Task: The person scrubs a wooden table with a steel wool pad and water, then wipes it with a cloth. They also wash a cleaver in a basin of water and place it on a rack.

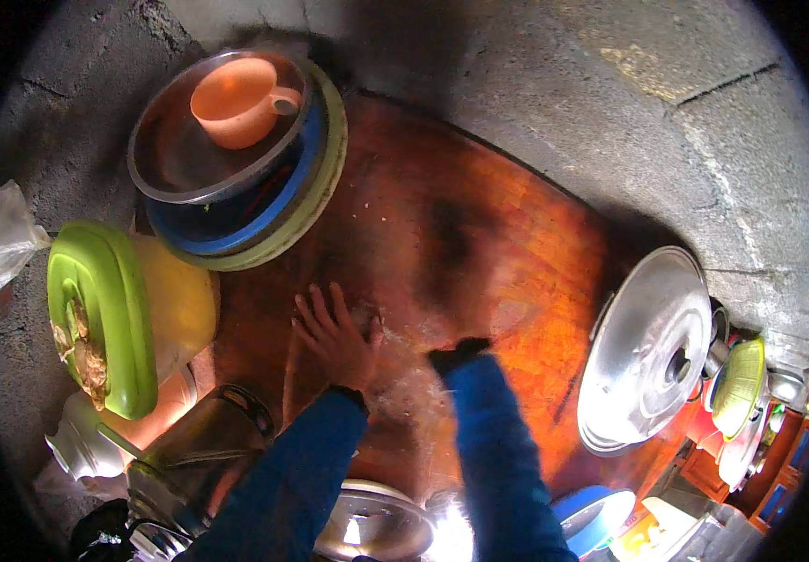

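My left hand (337, 341) is over the reddish-brown wooden tabletop (390, 232), palm down, with its fingers spread and nothing held. Whether it presses on the wood is not plain. To its right a blue sleeve (495, 435) with a dark cuff reaches over the table; beyond the cuff my right hand cannot be made out against the reddish surface. Above and left of my left hand, an orange plastic mug (235, 102) stands in a metal bowl (165, 179), on top of a blue basin (228, 242) and a greenish basin (334, 161).
A yellowish container with a green lid (113, 316) stands left. A large pot with a metal lid (647, 351) stands right, beside a yellow-green strainer (738, 390). A metal bowl (376, 527) and a blue basin (594, 516) lie near the front. A block wall (587, 91) borders the table.
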Demonstrator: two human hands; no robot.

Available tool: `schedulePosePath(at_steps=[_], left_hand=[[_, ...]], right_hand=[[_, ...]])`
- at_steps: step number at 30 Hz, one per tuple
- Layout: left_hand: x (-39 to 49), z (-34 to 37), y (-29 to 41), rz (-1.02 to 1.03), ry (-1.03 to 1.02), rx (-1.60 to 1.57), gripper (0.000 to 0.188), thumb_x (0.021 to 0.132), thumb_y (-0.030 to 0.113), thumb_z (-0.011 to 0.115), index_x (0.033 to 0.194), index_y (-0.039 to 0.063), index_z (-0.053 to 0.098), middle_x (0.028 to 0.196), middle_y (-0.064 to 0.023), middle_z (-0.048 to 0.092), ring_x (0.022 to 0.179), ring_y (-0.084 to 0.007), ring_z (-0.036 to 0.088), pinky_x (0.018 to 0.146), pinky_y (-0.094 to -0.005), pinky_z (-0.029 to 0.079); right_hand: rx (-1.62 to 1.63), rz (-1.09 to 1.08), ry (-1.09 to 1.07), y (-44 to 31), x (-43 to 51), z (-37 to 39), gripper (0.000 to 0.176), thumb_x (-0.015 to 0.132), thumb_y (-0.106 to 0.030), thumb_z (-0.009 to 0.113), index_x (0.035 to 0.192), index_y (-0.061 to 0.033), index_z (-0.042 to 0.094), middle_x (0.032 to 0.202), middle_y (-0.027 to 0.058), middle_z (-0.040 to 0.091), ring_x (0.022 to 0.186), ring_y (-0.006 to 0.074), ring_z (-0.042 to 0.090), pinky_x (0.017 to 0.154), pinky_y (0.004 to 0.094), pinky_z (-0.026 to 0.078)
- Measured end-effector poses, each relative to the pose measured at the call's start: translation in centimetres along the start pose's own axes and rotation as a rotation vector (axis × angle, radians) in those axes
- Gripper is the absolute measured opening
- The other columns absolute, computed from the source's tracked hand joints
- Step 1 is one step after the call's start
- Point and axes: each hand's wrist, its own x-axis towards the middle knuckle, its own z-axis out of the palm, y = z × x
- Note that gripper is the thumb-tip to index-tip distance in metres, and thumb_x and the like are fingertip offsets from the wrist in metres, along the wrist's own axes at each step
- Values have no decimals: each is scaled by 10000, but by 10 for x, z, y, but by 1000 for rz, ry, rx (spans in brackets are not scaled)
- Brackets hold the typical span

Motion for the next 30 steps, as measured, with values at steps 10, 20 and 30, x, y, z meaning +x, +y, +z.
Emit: schedulePosePath(at_steps=[10,20,30], left_hand=[[0,-6,5,14,-33,-112,868,826,506,657,1514,95,325,1577,-201,248,1472,-431,170,1172,-605,162],[8,26,-21,41,97,139,694,895,395,567,1484,80,379,1564,-188,289,1466,-425,201,1162,-612,172],[1,4,-5,-42,18,-153,685,867,329,574,1470,55,398,1555,-193,313,1454,-438,225,1162,-629,164]], right_hand=[[366,-11,-45,51,-22,-46,268,834,-170,596,1077,-96,680,1087,126,655,1045,327,593,883,439,495],[414,-204,-215,-114,-64,12,249,840,-160,582,1065,-101,670,1082,107,647,1007,323,594,838,428,505],[191,106,69,94,68,-7,296,909,-230,552,1136,-60,636,1074,128,637,988,335,591,851,458,481]])
